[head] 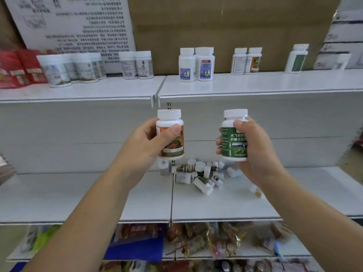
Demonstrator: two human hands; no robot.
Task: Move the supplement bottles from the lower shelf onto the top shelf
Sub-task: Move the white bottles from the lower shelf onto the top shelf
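Observation:
My left hand (149, 140) grips an upright white bottle with an orange label (173, 143). My right hand (253, 146) grips an upright white bottle with a green label (232, 142). Both are held in the air between the two shelves. Behind and below them, a heap of several small white bottles (200, 174) lies on its sides on the lower shelf (78, 195). The top shelf (255, 83) carries upright bottles in small groups: blue-labelled ones (196, 64), orange-labelled ones (246, 60), a green-labelled one (296, 58).
More white bottles (70, 68) and red packets (17, 67) stand at the top shelf's left end, under a printed sheet (78, 22). One stray bottle (256, 191) lies on the lower shelf at right. Bagged snacks (206, 240) fill the shelf underneath.

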